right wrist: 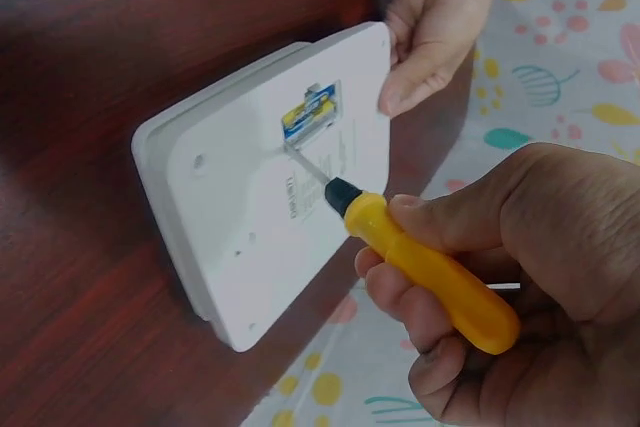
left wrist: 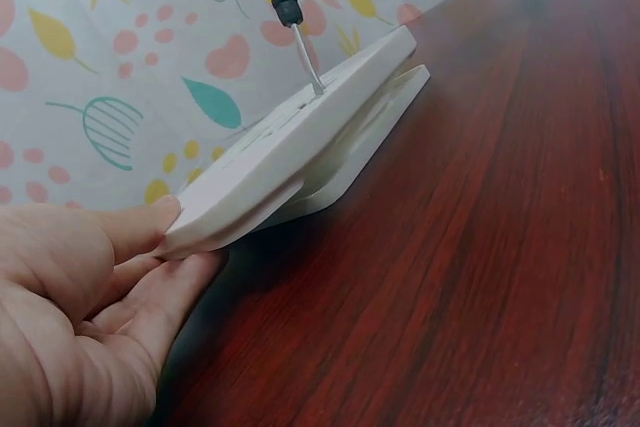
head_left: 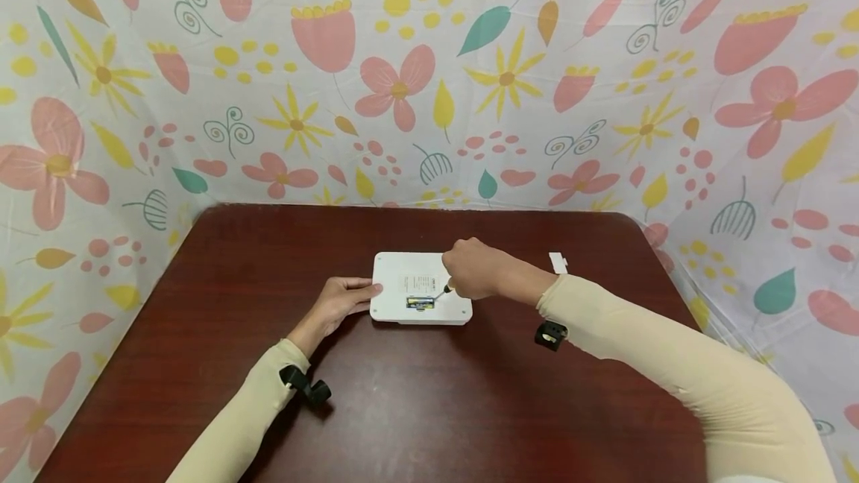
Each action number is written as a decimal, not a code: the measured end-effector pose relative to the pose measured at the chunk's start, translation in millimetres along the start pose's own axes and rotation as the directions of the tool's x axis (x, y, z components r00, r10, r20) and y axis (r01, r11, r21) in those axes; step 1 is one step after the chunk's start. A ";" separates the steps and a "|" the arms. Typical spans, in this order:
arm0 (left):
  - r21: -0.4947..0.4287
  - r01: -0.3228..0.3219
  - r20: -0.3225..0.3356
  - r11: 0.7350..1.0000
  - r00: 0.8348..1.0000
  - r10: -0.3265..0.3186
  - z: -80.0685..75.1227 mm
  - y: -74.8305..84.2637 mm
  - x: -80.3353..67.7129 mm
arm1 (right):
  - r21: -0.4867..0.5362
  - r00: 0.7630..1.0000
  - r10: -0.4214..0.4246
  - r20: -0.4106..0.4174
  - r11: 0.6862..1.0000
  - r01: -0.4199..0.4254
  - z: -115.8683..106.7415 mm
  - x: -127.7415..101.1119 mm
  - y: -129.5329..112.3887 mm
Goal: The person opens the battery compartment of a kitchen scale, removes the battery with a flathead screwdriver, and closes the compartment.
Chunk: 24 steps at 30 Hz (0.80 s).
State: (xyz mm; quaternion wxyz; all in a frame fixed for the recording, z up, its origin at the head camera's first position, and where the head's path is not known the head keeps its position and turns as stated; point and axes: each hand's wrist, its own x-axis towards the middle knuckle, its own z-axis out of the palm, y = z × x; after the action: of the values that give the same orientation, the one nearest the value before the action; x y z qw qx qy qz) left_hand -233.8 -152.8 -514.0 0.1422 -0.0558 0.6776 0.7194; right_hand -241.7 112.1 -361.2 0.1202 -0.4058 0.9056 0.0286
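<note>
A white, flat plastic device (head_left: 396, 274) lies underside up on the table, its battery compartment uncovered. Blue and yellow batteries (right wrist: 309, 113) sit inside that compartment. At the device's left edge my left hand (head_left: 338, 302) pinches it, thumb on top and fingers beneath, as the left wrist view shows. My right hand (head_left: 478, 268) grips a screwdriver (right wrist: 430, 272) with a yellow handle and black collar. Its metal shaft slants down, the tip right at the end of the battery compartment. A printed label (head_left: 417, 284) is beside the compartment.
A small white battery cover (head_left: 558, 263) lies on the dark red wooden table (head_left: 416, 408), right of the device and beyond the right forearm. Flower-patterned cloth (head_left: 429, 95) hangs behind the table and along its sides. Each sleeved wrist carries a black camera mount (head_left: 551, 335).
</note>
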 end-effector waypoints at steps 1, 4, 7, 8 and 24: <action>0.001 0.003 -0.003 1.000 1.000 -0.003 0.2 0.1 0.1 | 0.006 1.000 0.002 -0.005 1.000 -0.002 0.8 -0.9 1.0; 0.003 0.006 -0.008 1.000 1.000 -0.006 0.6 0.7 0.5 | 0.027 1.000 -0.002 -0.024 1.000 0.002 4.0 -3.1 3.3; 0.005 0.006 -0.013 1.000 1.000 -0.006 0.4 0.1 1.5 | 0.046 0.999 -0.005 -0.051 0.999 0.008 6.8 -4.7 5.1; 0.003 0.010 -0.016 1.000 1.000 -0.010 0.5 0.1 1.8 | 0.048 0.998 -0.007 -0.059 0.999 0.009 8.0 -4.9 5.6; 0.006 0.011 -0.016 1.000 1.000 -0.011 1.4 1.6 2.3 | 0.075 0.975 -0.037 -0.219 0.996 0.055 27.2 -14.2 23.6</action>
State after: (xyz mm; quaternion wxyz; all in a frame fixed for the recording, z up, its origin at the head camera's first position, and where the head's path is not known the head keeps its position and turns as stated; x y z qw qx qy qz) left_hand -236.2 -151.2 -513.0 0.1410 -0.0650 0.6804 0.7162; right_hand -244.8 142.3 -385.2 0.0372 -0.4220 0.9041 -0.0553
